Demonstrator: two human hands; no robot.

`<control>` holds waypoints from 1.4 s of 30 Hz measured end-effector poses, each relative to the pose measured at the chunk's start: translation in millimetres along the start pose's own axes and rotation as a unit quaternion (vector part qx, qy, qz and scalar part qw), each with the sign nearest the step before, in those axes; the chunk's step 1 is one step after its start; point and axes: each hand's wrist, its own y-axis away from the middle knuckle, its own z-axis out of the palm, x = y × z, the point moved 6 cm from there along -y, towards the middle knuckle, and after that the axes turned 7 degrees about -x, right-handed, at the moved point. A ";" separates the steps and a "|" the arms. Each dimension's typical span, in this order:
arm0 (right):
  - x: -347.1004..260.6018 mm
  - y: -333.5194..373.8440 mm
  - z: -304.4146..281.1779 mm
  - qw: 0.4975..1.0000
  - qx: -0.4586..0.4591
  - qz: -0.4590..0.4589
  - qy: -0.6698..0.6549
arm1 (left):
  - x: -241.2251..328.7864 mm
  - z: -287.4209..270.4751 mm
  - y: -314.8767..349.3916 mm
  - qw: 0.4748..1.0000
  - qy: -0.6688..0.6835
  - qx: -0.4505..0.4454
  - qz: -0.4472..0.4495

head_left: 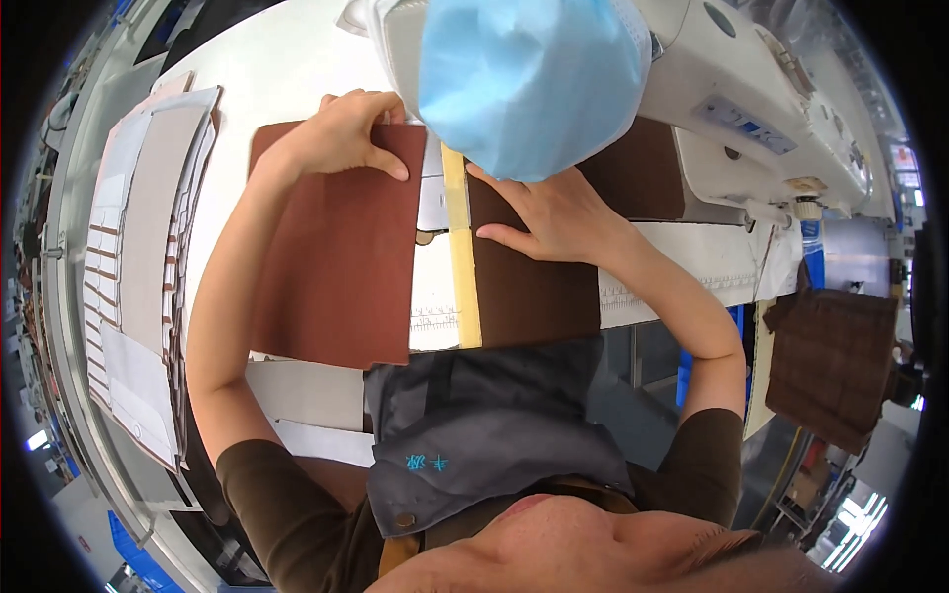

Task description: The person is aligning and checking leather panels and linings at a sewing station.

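My left hand [354, 133] is at the far edge of a reddish-brown, leather-like panel [336, 257], its thumb over the face and its fingers bent round the edge. To the right, a dark brown panel [534, 301] lies flat, with a strip of yellowish tape [461, 247] along its left side. My right hand [559, 217] rests on this dark panel, thumb and index finger spread; the other fingertips are partly hidden beneath a light blue cover [529, 84]. A narrow gap separates the two panels.
A white sewing machine [751, 109] stands at the far right. Stacked papers and panels [148, 257] lie on the left. A ruler scale [682, 290] runs along the table's near edge. Brown material [830, 366] hangs at the right.
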 end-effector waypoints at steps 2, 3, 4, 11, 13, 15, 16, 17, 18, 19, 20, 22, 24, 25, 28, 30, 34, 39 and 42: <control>1.5 -0.9 1.8 1.000 0.011 -0.002 0.012 | -2.8 -0.2 3.8 0.996 0.091 -0.013 -0.004; 2.0 -0.9 3.5 1.000 0.008 0.001 0.010 | -2.2 0.4 5.4 0.983 0.181 -0.021 -0.007; 2.6 -0.4 3.9 1.000 0.001 0.010 0.012 | 12.7 -2.9 11.5 0.979 0.202 0.021 0.030; 0.4 -0.4 2.8 1.000 0.018 0.007 0.003 | 55.9 18.7 23.3 0.968 0.208 0.119 0.072; -1.7 0.1 2.7 1.000 0.018 0.006 0.015 | 59.1 20.0 22.4 0.966 0.192 0.144 0.091; -3.5 0.8 2.2 0.999 0.021 0.007 0.029 | 61.2 25.6 21.1 0.986 0.092 0.120 0.076; -3.2 1.4 3.0 0.999 0.015 0.014 0.031 | 61.5 27.0 20.1 0.985 0.091 0.121 0.076; -2.5 1.4 3.3 0.999 0.009 0.022 0.033 | 65.6 26.0 20.7 0.983 0.039 0.150 0.099; -3.4 1.5 3.2 0.999 0.009 0.021 0.033 | 69.5 25.8 22.6 0.977 -0.014 0.177 0.120; -4.2 1.6 2.7 0.999 0.013 0.020 0.034 | 68.3 27.0 22.1 0.977 -0.015 0.177 0.119; -4.8 1.7 2.2 0.999 0.017 0.019 0.035 | 67.8 27.3 21.9 0.974 -0.024 0.185 0.127; -5.4 2.6 2.2 0.999 0.018 0.019 0.034 | 69.0 27.2 22.0 0.971 -0.033 0.193 0.135; -5.5 2.7 2.1 0.999 0.020 0.019 0.033 | 69.6 27.0 22.4 0.970 -0.040 0.198 0.134; -5.6 2.4 2.1 0.999 0.020 0.018 0.033 | 69.8 27.3 22.6 0.970 -0.040 0.198 0.134; -5.6 0.5 3.6 0.999 0.018 0.015 0.036 | 67.2 27.2 23.6 0.969 -0.033 0.204 0.133; -5.4 1.2 3.2 0.999 0.019 0.014 0.038 | 68.4 26.2 23.3 0.966 -0.038 0.210 0.143; -3.7 2.2 2.3 0.999 0.021 0.017 0.028 | 69.2 26.6 22.2 0.965 -0.047 0.212 0.146; -3.3 -0.2 3.1 0.999 0.020 0.016 0.028 | 68.0 25.2 22.9 0.964 -0.055 0.222 0.138; -3.5 0.4 3.3 0.999 0.026 0.015 0.025 | 68.4 25.5 24.2 0.960 -0.057 0.228 0.151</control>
